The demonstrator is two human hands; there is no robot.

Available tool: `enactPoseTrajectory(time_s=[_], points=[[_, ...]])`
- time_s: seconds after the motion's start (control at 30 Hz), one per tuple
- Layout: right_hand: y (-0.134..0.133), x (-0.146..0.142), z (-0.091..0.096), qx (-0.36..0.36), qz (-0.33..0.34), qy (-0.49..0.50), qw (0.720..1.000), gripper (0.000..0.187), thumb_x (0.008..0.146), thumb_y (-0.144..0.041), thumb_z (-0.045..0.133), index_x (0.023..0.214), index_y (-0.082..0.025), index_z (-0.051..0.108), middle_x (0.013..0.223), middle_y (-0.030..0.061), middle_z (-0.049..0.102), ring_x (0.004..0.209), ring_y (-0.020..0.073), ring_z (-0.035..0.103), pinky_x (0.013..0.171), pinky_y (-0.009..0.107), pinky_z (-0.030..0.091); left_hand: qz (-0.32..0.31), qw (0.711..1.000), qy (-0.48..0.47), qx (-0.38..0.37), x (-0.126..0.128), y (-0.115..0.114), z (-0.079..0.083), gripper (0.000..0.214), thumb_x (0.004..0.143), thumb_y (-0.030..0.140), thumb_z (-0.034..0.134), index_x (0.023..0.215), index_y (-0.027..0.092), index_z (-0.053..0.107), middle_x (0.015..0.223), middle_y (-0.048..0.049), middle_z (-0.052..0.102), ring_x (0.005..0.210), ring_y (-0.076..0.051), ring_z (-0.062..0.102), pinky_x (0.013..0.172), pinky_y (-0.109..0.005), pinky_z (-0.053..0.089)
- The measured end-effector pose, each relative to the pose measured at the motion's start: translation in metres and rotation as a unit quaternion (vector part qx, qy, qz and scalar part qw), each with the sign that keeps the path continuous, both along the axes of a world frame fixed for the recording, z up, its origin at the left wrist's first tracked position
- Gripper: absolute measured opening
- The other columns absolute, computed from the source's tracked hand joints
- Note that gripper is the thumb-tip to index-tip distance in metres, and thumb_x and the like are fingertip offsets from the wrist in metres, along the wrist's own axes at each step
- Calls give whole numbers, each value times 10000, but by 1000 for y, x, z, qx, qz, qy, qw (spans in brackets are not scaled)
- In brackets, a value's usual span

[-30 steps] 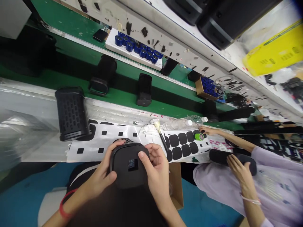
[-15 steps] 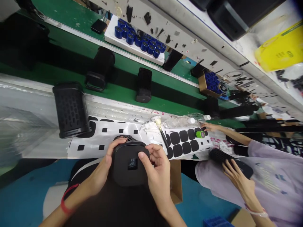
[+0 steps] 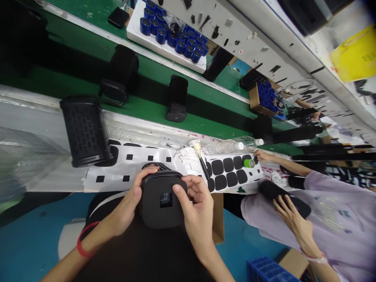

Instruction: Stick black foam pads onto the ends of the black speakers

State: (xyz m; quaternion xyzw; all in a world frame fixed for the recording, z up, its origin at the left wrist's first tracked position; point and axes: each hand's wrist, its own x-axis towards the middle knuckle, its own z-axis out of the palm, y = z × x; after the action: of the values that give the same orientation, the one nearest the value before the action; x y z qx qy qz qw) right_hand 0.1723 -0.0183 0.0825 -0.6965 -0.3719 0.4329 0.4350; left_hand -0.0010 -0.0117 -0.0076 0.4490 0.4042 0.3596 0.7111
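Note:
A black housing point(image 3: 161, 167) with a perforated grille side rests against my dark clothing, its rounded-square end turned up towards me. On that end lies a flat black pad point(image 3: 157, 215) with a square cut-out, through which a small printed label shows. My left hand point(image 3: 126, 207) is closed on the left side of the housing, fingers over its upper edge. At the upper right corner my right hand point(image 3: 198, 213) has its thumb on the pad and its other fingers bent at the edge. Just beyond lies a white sheet point(image 3: 113, 186) bearing black pads and small squares.
Another black housing point(image 3: 85, 129) stands at the bench's left. More sit on the green belt point(image 3: 149, 98). A brush point(image 3: 202, 162), clear bottles point(image 3: 223, 147) and a green roll point(image 3: 248, 163) lie to the right, near a co-worker's hand point(image 3: 293, 219) on a black housing.
My view has shifted slightly, so the belt and shelf sit higher in the picture. My hands keep nearly the same hold, with the right thumb still on the pad's corner.

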Motion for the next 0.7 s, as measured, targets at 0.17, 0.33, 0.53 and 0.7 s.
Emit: enactPoseTrajectory(time_s=[0.17, 0.33, 0.53, 0.7], points=[[-1, 0, -2, -1, 3, -7, 1000, 148, 874, -322, 723, 939, -222, 635, 822, -5, 650, 696, 113, 630, 588, 203, 482, -3, 1000, -3, -11, 0, 0, 1, 481, 992, 620, 234, 1402, 462, 429, 1598, 33, 315, 1493, -295, 262, 1262, -488, 145], [0, -3, -4, -2, 0, 14, 1000, 146, 872, -308, 709, 954, -221, 625, 848, 0, 640, 715, 117, 600, 623, 221, 461, 28, 999, -19, -38, 0, 0, -1, 479, 981, 628, 287, 1367, 425, 486, 1573, 22, 369, 1475, -310, 298, 1261, -506, 182], [8, -1, -6, 19, -40, 163, 986, 245, 822, -350, 760, 947, -208, 604, 768, -23, 569, 701, 110, 523, 645, 221, 432, 44, 998, 10, -54, -1, 4, -3, 475, 954, 650, 334, 1345, 426, 481, 1593, 24, 362, 1493, -356, 253, 1255, -610, 129], [11, 12, -5, 22, -97, 283, 954, 455, 698, -367, 884, 1030, -218, 611, 800, -33, 594, 660, 89, 501, 618, 204, 442, 81, 993, 74, -31, 8, 12, 9, 444, 891, 667, 403, 1275, 465, 498, 1524, 39, 432, 1463, -415, 282, 1235, -661, 130]])
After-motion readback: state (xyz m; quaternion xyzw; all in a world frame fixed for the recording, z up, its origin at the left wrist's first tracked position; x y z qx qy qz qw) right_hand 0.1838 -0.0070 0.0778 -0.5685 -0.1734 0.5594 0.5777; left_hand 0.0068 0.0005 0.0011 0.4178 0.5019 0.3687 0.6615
